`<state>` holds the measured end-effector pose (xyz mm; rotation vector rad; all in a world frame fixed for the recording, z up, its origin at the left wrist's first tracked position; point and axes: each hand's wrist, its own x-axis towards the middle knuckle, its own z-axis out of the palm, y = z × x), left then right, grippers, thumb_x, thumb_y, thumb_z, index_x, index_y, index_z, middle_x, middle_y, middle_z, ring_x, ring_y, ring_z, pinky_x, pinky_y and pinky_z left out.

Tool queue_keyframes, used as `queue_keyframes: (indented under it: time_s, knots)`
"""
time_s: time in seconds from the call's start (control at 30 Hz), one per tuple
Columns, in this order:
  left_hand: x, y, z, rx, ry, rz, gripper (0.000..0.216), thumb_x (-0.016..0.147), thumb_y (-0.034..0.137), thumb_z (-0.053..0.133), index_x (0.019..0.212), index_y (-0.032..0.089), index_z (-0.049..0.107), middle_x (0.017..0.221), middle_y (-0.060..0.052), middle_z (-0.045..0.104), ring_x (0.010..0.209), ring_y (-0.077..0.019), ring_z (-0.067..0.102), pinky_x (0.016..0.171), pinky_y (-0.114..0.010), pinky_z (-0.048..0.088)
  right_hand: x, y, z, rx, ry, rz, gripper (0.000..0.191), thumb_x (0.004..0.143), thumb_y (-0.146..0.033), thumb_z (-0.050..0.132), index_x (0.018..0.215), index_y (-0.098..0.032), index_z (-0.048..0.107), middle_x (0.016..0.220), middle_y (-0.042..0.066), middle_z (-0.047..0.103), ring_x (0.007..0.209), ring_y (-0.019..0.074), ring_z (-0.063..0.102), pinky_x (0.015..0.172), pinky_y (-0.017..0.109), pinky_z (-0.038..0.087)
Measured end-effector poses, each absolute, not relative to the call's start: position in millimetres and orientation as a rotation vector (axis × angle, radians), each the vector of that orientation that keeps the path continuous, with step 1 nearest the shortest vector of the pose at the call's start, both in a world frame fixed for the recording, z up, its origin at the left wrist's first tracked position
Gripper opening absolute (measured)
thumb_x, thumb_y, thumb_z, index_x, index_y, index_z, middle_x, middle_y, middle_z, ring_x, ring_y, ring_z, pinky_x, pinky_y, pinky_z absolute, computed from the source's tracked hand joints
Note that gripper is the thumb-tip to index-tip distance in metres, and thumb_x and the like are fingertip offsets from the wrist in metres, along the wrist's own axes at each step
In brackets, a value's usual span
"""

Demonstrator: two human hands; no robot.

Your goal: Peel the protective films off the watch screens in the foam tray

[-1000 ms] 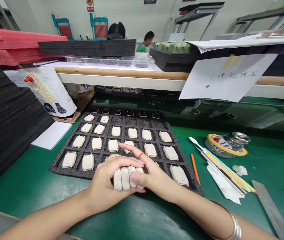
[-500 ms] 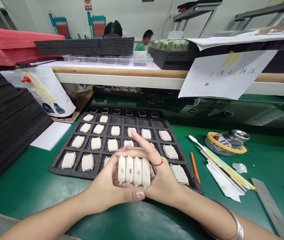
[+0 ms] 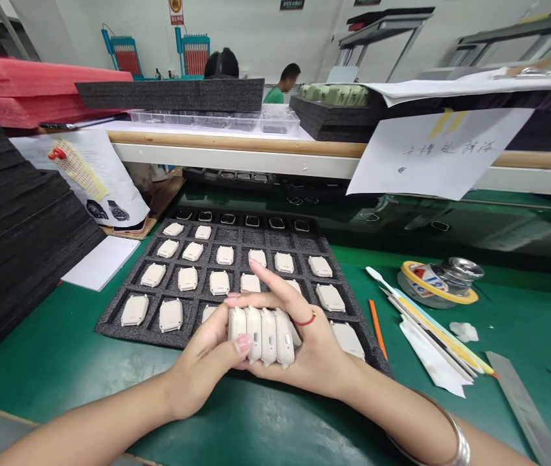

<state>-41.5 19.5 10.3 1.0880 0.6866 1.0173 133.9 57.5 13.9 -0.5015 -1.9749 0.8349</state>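
Rising, the left hand's (image 3: pixel 207 369) thumb (image 3: pixel 234 352) now overlaps cases (image 3: pixel 269 340).

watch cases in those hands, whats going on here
A person holds a row of pale watch cases in both bare hands. The left hand has its thumb on the leftmost one; the right hand cups the other end. The hands are at the near side of a black tray, where more cases lie in compartments.

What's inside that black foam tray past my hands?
In the black foam tray, cream watch cases sit in many compartments. Your left hand, right hand and the held cases cover part of the near rows, so whatever is there can't be seen.
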Motion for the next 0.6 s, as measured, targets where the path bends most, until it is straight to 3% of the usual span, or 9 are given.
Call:
queue_keyframes:
  time_s: [0.13,0.37,0.6]
  knots:
    - [-41,20,9,1.092,0.703,1.007,0.035,0.088,0.046,0.066,0.115,0.024,0.062,0.085,0.001,0.055,0.070,-0.0116,0.048,0.065,-0.021,0.046,134,57,15,-0.476,-2.009,0.808,0.098,0.078,-0.019,0.077,0.156,-0.028,0.019,0.123,0.006,0.070,0.112,0.0215,0.068,0.101,0.035,0.054]
    - [-35,21,20,1.220,0.884,0.968,0.048,0.085,0.053,0.067,0.118,0.020,0.056,0.104,-0.007,0.065,0.103,-0.0245,0.060,0.088,-0.034,0.051,133,58,13,-0.450,-2.031,0.788,0.091,0.083,-0.021,0.073,0.156,-0.027,0.019,0.121,0.007,0.070,0.119,0.0219,0.064,0.102,0.035,0.053]
    - [-35,21,14,1.173,0.927,0.987,0.051,0.076,0.049,0.077,0.111,0.019,0.055,0.101,-0.006,0.066,0.100,-0.0253,0.063,0.085,-0.035,0.053,131,58,9,-0.443,-2.051,0.752,0.094,0.082,-0.021,0.075,0.157,-0.027,0.019,0.120,0.006,0.070,0.121,0.0205,0.063,0.105,0.034,0.051]
